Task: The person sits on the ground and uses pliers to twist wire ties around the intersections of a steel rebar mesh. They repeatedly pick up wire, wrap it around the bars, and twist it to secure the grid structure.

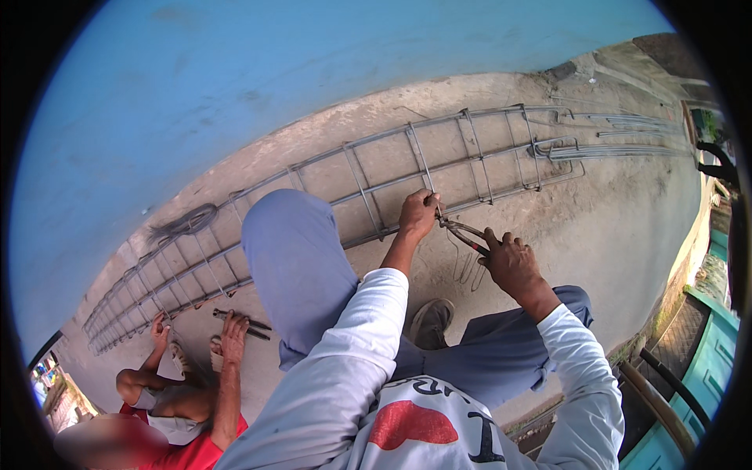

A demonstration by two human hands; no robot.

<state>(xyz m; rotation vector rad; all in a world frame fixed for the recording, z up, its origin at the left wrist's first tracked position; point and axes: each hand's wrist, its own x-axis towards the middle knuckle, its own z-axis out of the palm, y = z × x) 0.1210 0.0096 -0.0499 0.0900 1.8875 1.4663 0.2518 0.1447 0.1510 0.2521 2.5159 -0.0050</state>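
A long steel rebar cage (368, 188) with several cross stirrups lies on the concrete in front of me. My left hand (419, 213) is closed round a stirrup bar at the cage's near edge. Beside it, my right hand (513, 266) grips the handles of tying pincers (470, 235), whose jaws meet the joint of stirrup and long bar by my left fingers. Any tie wire in the jaws is too small to make out. Thin bent wires (468, 270) lie on the ground below the pincers.
A coil of dark wire (184, 223) rests on the cage at left. At lower left, a co-worker in red (200, 450) touches the cage, one hand beside a dark long-handled tool (244, 323). Loose steel rods (627, 149) lie at far right. A blue wall (313, 55) runs behind.
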